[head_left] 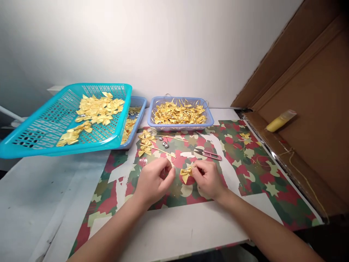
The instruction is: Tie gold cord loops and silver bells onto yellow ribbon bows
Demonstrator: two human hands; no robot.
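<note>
The right hand (208,180) pinches one yellow bow (187,174) between thumb and forefinger, low over the patterned mat (272,189) near the front edge of the table (32,203). The left hand (153,181) sits just beside it, fingers curled and thumb tip pressed to forefinger tip (whatever lies between them is too fine to make out), a small gap apart from the bow. Beyond the hands the mat carries three more single bows: a pair (145,149) lying close together behind the left hand, and a lone one (244,135) well apart to the right. Near the pair lie what look like two small silver bells (165,144), and one pair of red-handled snips (208,154) lies just behind the right hand. There are three baskets in all: one teal tray (32,134), tilted and overlapping a blue basket (139,112), and a second blue tub (208,118) against the wall, each holding yellow bows too many to count. One yellow tube (280,120) rests in the open cardboard box (321,91) at the right
</note>
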